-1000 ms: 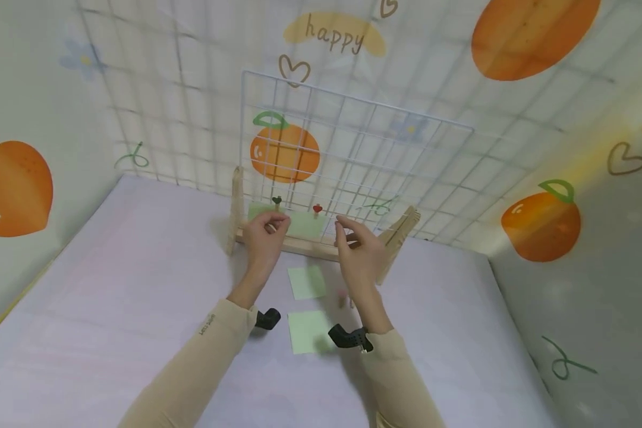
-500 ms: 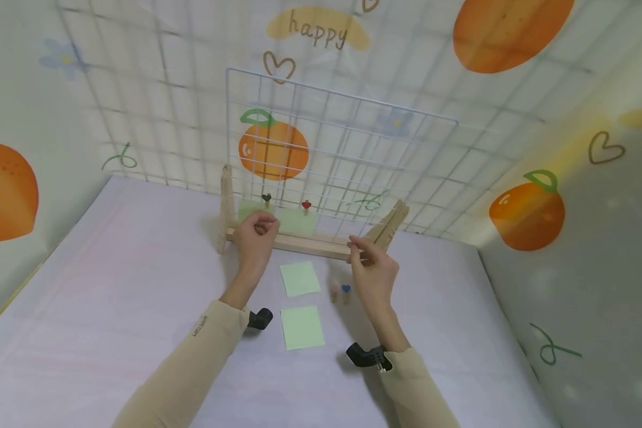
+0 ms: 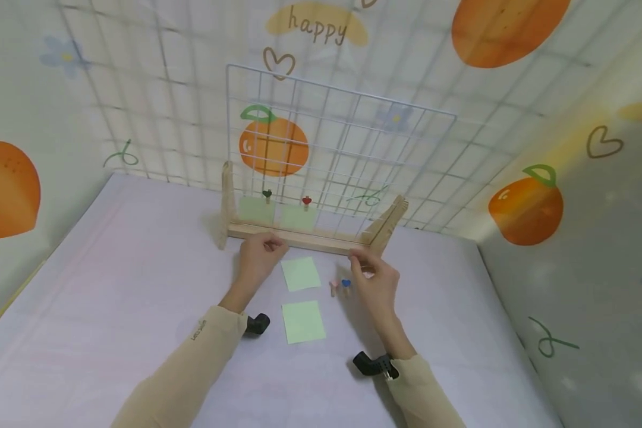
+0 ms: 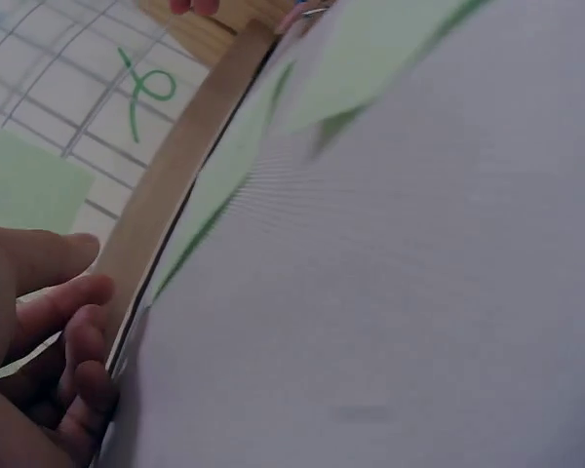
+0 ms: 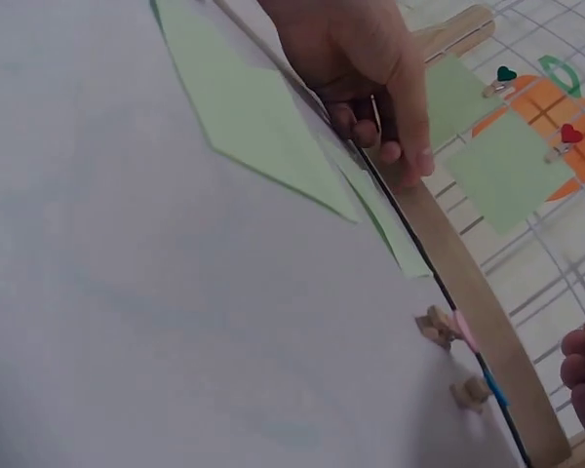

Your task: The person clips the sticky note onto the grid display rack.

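Note:
My left hand [image 3: 257,255] hovers just in front of the wooden base [image 3: 321,242], fingers loosely curled around nothing. To the right, my right hand [image 3: 375,279] hangs near the base's right end, also loosely curled, with nothing visible in it. Two pale green paper notes are clipped to a white wire grid [image 3: 342,119]: one note [image 3: 255,211] by a clothespin with a dark green heart [image 3: 267,195], the other note [image 3: 298,219] by a clothespin with a red heart [image 3: 307,201]. Between the hands lie an upper loose note [image 3: 301,274] and a lower loose note [image 3: 304,322].
A pink-heart clothespin [image 3: 334,286] and a blue-heart clothespin [image 3: 346,285] lie on the pale tabletop [image 3: 155,285], left of my right hand. Wooden uprights, a left one [image 3: 224,205] and a right one [image 3: 389,223], flank the grid. A printed backdrop stands behind.
My left hand has drawn down from the clipped notes to the front of the base, uncovering the left note. My right hand has moved right and down from the grid. The view has shifted slightly.

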Available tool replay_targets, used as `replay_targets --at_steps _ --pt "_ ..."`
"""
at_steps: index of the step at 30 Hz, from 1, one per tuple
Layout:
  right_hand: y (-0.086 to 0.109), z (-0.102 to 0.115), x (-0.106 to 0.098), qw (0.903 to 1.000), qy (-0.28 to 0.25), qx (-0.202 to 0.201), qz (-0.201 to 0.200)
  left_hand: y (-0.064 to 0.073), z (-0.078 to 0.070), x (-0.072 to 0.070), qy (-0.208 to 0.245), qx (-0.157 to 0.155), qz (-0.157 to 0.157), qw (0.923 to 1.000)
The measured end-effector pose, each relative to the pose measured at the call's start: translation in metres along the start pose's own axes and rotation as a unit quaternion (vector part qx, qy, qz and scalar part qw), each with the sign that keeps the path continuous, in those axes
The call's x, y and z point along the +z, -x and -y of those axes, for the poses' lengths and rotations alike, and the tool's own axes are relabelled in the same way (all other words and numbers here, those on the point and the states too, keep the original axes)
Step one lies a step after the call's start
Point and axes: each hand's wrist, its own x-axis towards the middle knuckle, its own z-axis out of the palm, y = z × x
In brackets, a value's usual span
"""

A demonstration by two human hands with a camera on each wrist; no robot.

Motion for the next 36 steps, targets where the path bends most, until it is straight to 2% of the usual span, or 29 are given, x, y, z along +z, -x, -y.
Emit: replay_targets --at_steps 5,13,18,27,36 --pt "0.009 -0.005 -0.008 0.9998 0.005 0.020 0.007 0.014 -0.003 0.002 -0.075 0.002 0.028 0.9968" --pt "0.022 -0.014 -0.016 0.9971 -0.005 0.069 0.031 0.030 -0.009 0.009 -0.101 0.001 0.048 0.9937" --pt "0.027 -0.020 -0.014 0.9959 0.003 0.083 0.035 0.032 -0.011 0.007 -0.122 0.010 0.084 0.9888" --pt "0.033 -0.021 -0.009 0.9945 -0.007 0.095 0.045 0.029 -0.014 -0.001 -0.172 0.033 0.120 0.9772" --pt "0.031 -0.022 -0.009 0.9948 0.003 0.081 0.062 0.030 -0.012 -0.001 -0.155 0.033 0.126 0.9793"
